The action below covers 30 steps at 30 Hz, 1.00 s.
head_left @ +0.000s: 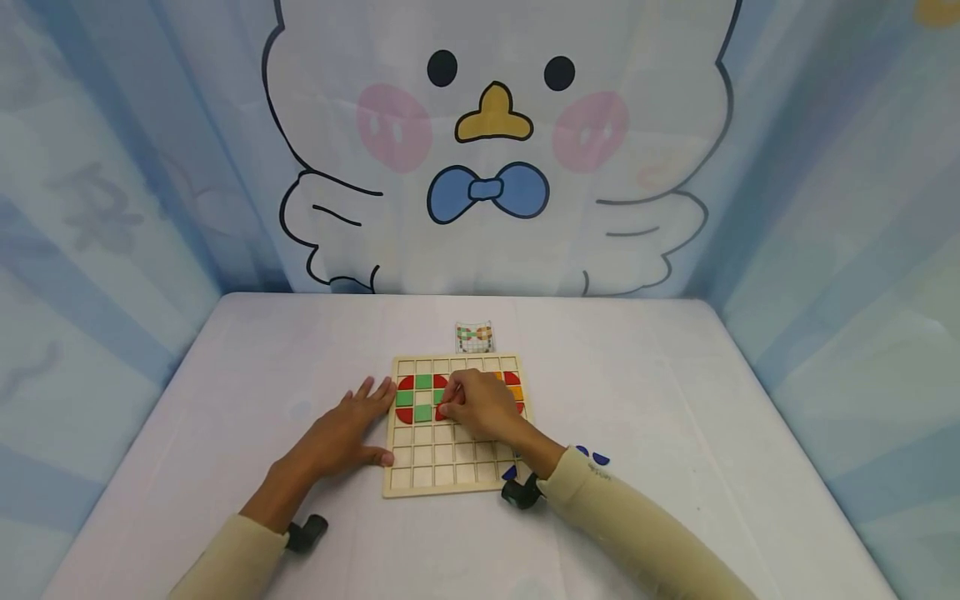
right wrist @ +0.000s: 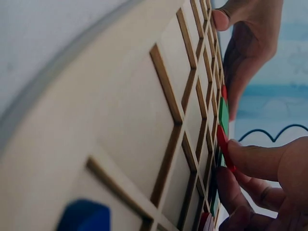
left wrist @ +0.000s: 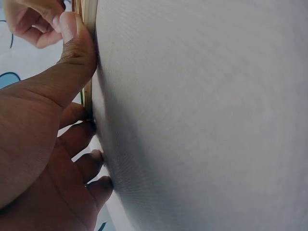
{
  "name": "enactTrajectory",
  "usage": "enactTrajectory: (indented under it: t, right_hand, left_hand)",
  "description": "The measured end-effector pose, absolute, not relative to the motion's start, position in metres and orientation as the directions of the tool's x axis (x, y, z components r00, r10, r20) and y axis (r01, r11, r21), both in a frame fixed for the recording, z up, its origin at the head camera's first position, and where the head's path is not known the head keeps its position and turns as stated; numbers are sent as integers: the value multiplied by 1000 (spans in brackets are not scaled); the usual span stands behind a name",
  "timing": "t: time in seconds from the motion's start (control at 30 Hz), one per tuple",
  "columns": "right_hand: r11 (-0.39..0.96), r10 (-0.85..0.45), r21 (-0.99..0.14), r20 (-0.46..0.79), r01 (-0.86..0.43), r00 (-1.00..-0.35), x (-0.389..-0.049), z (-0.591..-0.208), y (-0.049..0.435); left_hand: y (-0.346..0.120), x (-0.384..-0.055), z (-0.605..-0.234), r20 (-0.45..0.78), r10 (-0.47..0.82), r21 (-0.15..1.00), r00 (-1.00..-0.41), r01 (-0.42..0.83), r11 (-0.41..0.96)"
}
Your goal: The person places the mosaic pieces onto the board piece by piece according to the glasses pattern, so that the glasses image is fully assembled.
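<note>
A square wooden grid board (head_left: 405, 492) lies on the table, with green squares (head_left: 423, 382) and round-cornered red pieces (head_left: 405, 415) in several upper-left cells. My left hand (head_left: 341, 433) has its fingers spread along the board's left side, thumb and fingertips touching the edge. Over the upper middle of the grid, my right hand (head_left: 483, 404) pinches a red piece (right wrist: 222, 142) between thumb and fingers; in the right wrist view it is tilted at the board's surface beside a green square. Some orange pieces (head_left: 517, 392) show past the right hand, which hides part of the pattern.
Behind the board stands a small card (head_left: 474, 338) with a coloured grid pattern. Loose dark blue pieces (head_left: 601, 459) lie on the white table (head_left: 652, 383) by the right sleeve, and another blue piece (head_left: 510, 473) sits at the board's lower right corner. Printed curtains surround the table.
</note>
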State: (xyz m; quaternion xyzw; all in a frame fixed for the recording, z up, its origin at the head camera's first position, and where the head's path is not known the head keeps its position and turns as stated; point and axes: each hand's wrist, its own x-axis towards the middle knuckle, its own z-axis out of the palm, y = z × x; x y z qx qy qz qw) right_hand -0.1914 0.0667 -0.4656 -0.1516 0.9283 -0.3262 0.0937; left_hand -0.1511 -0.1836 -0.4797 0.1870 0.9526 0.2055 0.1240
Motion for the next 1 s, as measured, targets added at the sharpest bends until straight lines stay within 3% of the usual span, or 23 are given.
enactTrajectory:
  t: [0.6,1.0]
  right_hand:
    - [782,-318,-578,-48,-233,-947,-192,-470,59]
    - [749,-411,-582,-31,-318,-911,-193,-471,44]
  left_hand:
    - [-183,-151,-478,-148,417,430,-897,321,844]
    - [-184,-152,-480,-132,423,434,-896,331,838]
